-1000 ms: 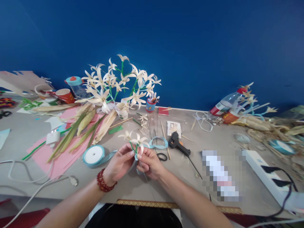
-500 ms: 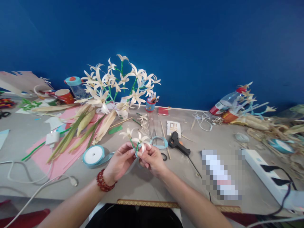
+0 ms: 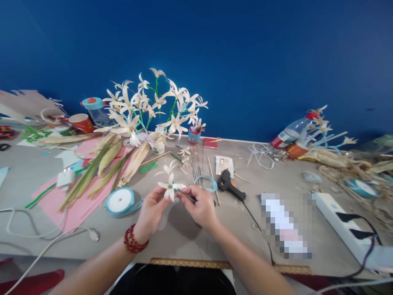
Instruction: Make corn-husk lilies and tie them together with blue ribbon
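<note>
My left hand (image 3: 151, 209) and my right hand (image 3: 200, 206) meet above the grey table (image 3: 190, 237), both pinched on a small cream paper flower sprig (image 3: 170, 189) with a green stem. The sprig lies tilted between the fingertips, its blossoms facing me. A light blue ribbon (image 3: 205, 184) loops just behind my right hand, and a ribbon spool (image 3: 120, 201) sits left of my left hand. A red bead bracelet (image 3: 131, 242) circles my left wrist.
A large bunch of cream flowers (image 3: 147, 108) stands in a cup at the back. Dried husks (image 3: 101, 168) lie on pink paper at left. A black glue gun (image 3: 229, 184), a white power strip (image 3: 350, 229), cables, a bottle (image 3: 290, 135) and craft scraps crowd the table.
Both hands rose slightly and turned the sprig from upright to tilted, blossoms now facing me. My right hand shifted right along the stem, and the ribbon at the stem is no longer seen.
</note>
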`<action>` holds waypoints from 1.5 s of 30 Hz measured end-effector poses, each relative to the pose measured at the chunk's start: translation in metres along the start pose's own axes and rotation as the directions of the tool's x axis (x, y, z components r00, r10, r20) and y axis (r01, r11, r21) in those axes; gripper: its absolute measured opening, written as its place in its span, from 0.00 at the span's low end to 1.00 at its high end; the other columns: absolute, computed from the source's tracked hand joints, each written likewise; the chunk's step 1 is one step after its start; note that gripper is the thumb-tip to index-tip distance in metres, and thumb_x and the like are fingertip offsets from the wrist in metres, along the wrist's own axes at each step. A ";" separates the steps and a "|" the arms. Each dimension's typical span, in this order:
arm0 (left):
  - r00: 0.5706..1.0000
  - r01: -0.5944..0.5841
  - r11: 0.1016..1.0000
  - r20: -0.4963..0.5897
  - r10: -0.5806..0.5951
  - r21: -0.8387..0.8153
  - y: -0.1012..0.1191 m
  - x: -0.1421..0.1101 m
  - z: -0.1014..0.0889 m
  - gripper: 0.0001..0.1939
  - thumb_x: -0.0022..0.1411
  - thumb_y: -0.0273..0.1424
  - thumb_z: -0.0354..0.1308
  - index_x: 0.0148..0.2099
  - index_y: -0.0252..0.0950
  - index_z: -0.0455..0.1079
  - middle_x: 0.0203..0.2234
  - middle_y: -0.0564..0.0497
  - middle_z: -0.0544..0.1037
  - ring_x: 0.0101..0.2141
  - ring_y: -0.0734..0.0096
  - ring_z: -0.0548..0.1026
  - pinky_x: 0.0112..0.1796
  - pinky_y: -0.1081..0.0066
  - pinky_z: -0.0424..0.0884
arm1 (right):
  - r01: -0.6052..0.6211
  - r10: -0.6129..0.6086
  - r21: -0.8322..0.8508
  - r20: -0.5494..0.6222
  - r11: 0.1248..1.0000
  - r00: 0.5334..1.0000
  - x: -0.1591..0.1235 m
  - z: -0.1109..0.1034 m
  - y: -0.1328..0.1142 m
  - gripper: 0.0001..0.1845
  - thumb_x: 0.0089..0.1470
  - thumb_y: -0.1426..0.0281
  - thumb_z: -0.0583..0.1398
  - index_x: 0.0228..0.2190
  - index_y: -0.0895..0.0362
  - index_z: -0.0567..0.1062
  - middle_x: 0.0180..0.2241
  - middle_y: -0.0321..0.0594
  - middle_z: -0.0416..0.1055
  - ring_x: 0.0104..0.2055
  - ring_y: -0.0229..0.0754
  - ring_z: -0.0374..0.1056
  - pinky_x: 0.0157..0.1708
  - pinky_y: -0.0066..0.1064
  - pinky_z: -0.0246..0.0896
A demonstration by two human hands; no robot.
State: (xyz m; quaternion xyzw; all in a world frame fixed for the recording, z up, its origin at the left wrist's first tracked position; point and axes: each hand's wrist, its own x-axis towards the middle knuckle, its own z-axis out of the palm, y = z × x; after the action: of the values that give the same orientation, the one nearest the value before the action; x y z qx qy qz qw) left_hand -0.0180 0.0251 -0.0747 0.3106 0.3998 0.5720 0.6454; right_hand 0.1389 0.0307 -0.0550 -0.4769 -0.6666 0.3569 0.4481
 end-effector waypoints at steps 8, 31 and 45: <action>0.999 -0.036 0.999 -0.020 0.036 0.001 0.000 0.000 0.001 0.12 0.47 0.27 0.71 0.37 0.36 0.78 0.33 0.51 0.82 0.36 0.69 0.75 0.41 0.73 0.69 | 0.071 -0.074 -0.078 -0.032 0.994 0.997 -0.003 0.001 -0.003 0.10 0.56 0.65 0.60 0.25 0.54 0.75 0.17 0.31 0.64 0.19 0.34 0.55 0.23 0.27 0.47; 0.994 -0.059 0.998 0.090 0.056 0.029 -0.002 0.000 0.002 0.12 0.49 0.27 0.70 0.38 0.37 0.77 0.29 0.52 0.81 0.31 0.70 0.75 0.37 0.70 0.72 | -0.064 0.057 0.267 0.034 0.962 0.998 -0.001 -0.002 0.001 0.11 0.52 0.63 0.62 0.25 0.57 0.74 0.22 0.35 0.70 0.23 0.36 0.64 0.25 0.27 0.57; 0.988 -0.023 0.998 0.151 0.033 -0.063 0.004 -0.004 0.006 0.10 0.50 0.29 0.70 0.36 0.36 0.77 0.27 0.52 0.80 0.28 0.72 0.75 0.34 0.71 0.72 | 0.059 -0.076 0.245 0.058 0.968 0.995 0.003 -0.007 -0.009 0.14 0.54 0.62 0.61 0.22 0.57 0.75 0.21 0.36 0.71 0.22 0.35 0.64 0.24 0.25 0.58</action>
State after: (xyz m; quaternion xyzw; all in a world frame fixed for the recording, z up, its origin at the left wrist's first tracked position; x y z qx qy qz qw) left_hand -0.0149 0.0215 -0.0681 0.3390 0.3272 0.5676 0.6752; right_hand 0.1428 0.0310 -0.0440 -0.3832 -0.6483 0.4362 0.4925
